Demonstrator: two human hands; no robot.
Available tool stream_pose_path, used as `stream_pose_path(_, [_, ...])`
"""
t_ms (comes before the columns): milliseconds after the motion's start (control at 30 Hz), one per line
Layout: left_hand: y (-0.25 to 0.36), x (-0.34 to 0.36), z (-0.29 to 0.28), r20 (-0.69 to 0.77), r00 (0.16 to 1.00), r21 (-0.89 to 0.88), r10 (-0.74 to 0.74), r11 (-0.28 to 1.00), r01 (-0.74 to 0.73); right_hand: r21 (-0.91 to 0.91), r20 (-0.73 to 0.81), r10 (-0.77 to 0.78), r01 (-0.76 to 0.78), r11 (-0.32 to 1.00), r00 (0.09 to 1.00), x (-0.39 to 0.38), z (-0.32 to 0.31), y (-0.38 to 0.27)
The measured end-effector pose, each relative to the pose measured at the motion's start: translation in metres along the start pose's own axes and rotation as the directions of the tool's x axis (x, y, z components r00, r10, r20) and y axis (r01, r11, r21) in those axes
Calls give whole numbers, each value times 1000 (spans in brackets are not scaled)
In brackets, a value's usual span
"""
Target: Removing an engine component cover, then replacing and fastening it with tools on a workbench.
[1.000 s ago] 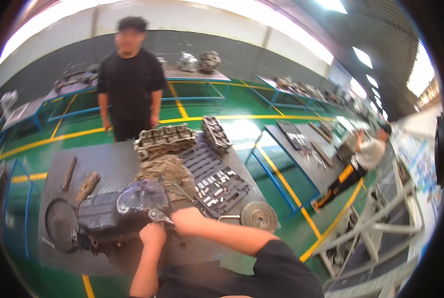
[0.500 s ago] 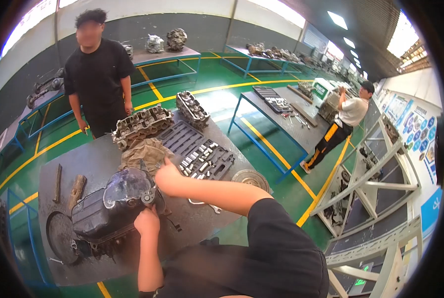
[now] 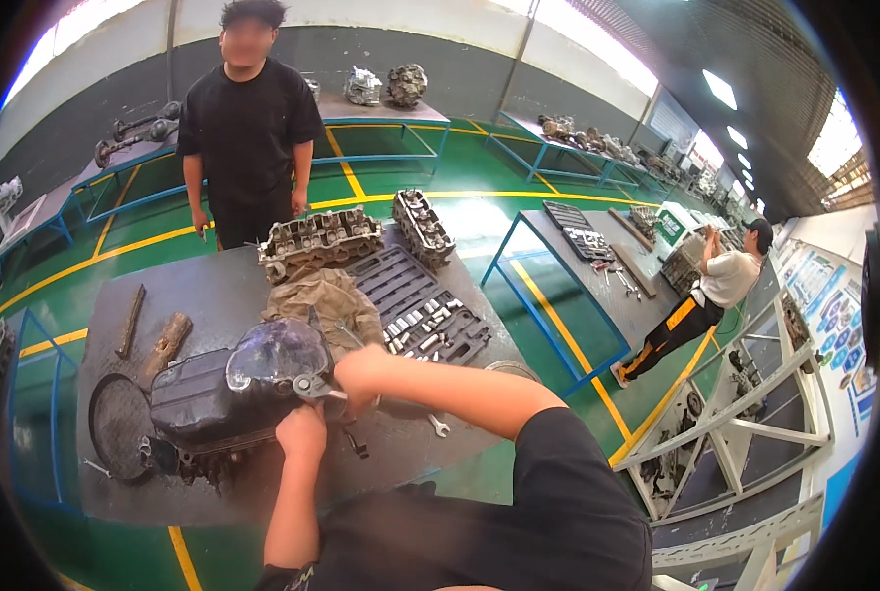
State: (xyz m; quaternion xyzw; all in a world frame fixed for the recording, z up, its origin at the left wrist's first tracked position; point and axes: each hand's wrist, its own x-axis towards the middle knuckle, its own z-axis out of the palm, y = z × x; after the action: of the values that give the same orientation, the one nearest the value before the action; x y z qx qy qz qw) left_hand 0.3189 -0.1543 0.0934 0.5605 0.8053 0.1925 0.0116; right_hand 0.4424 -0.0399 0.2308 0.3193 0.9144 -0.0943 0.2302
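Note:
An engine assembly with a black oil pan [image 3: 195, 394] on top lies on the metal table before me. At its right end is a ratchet wrench [image 3: 308, 384], its round head uppermost. My right hand [image 3: 361, 376] is closed around the ratchet's handle, which points right. My left hand [image 3: 302, 431] is closed just below the ratchet head, steadying it; the fingertips and whatever the ratchet sits on are hidden. A brown cloth [image 3: 324, 300] lies crumpled behind the pan. An open socket set [image 3: 425, 313] rests beyond my right forearm.
Two cylinder heads [image 3: 320, 236] stand at the table's far side. Wood pieces [image 3: 167, 345] and a round black tray [image 3: 115, 424] lie left, a combination wrench [image 3: 439, 426] right. One person [image 3: 248, 148] stands across the table; another [image 3: 730, 278] works at the right-hand bench.
The ratchet handle has swung toward me, from pointing away to pointing right, with my right hand on it. My left hand stays by the head. The view has shifted left.

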Motion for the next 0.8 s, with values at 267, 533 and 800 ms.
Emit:
stream_pose_path(267, [-5, -1, 10, -80, 996, 25, 40, 999, -39, -138, -32, -12, 8, 990, 999, 1, 2, -4])
stream_pose_path(533, [-3, 1, 6, -43, 999, -6, 10, 1000, -10, -136, -138, 47, -66, 989, 989, 9, 21, -9])
stream_pose_path(800, [0, -5, 9, -42, 998, -18, 49, 999, -49, -162, -302, 50, -103, 981, 952, 21, 24, -2])
